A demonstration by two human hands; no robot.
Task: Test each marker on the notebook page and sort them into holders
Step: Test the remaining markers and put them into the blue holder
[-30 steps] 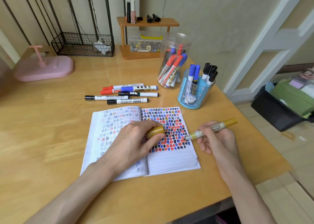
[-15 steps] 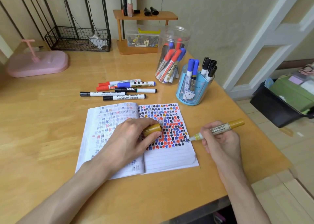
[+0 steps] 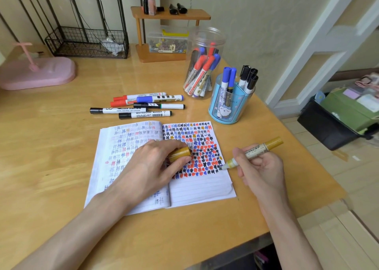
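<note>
My R hand (image 3: 264, 167) pinched the gold marker (image 3: 256, 149), tip on the notebook (image 3: 205, 187) to test ink, while my L hand (image 3: 151, 167) pinned it flat & gripped the cap (image 3: 180, 154) for recapping.

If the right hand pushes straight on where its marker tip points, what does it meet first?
Most likely the notebook page, close under the tip of the gold marker; beyond, the left hand.

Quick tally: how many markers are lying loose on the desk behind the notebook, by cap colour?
Red-capped markers: 2
Blue-capped marker: 1
Black-capped markers: 3
Total: 6
</note>
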